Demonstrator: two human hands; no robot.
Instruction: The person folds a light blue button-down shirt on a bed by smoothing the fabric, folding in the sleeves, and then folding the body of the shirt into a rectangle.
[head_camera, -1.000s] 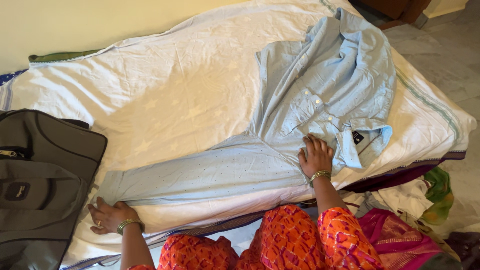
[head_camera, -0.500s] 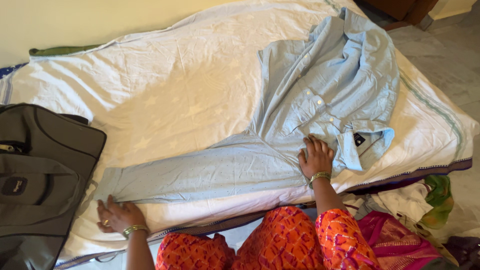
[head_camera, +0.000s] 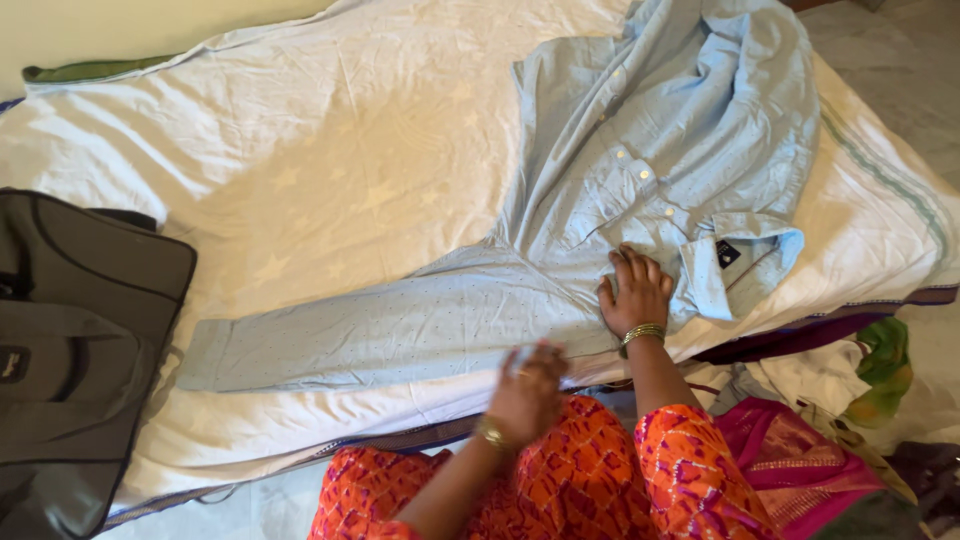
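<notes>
Shirt (head_camera: 660, 160) spread on the bed (head_camera: 300, 150): my right hand (head_camera: 636, 292) presses flat near the collar; my left hand (head_camera: 527, 390), blurred, grip unreadable, has left the cuff.

Both arms are bare from the elbow down. The left hand (head_camera: 527, 392) is motion-blurred; it carries a gold ring on 1 finger and a gold bangle at the wrist. The right hand (head_camera: 634, 293) wears a stack of thin gold bangles, their count unclear. The clothing (head_camera: 610, 480) is bright orange-red with a small pink and white diamond print.
</notes>
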